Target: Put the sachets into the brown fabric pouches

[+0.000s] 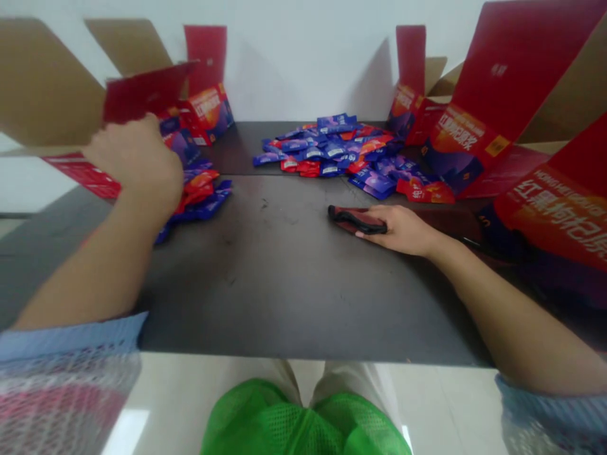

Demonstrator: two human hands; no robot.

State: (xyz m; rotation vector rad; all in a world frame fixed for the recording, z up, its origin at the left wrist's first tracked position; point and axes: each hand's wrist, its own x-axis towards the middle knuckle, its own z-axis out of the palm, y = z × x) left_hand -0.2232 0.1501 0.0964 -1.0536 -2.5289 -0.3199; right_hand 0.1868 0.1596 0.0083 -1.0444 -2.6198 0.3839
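My left hand [137, 155] is blurred, closed with curled fingers. It is at the open red carton on the left, in front of a tilted red flap [147, 95]; what lies in the fingers is hidden. Just beyond the wrist lies a small heap of blue and red sachets [199, 189]. My right hand [403, 230] is low over the table, closed around a flat dark reddish-brown item [351, 218] with a thick, wavy black rim. Its exact kind is unclear. Behind it spreads a larger pile of blue and red sachets [332, 148].
Open red printed cartons stand along the right, one at the back [408, 104], a taller one [467, 139] and one nearer [564, 202]. Another small carton [208, 110] is at the back left. The dark grey table [265, 284] meets a white wall [303, 63].
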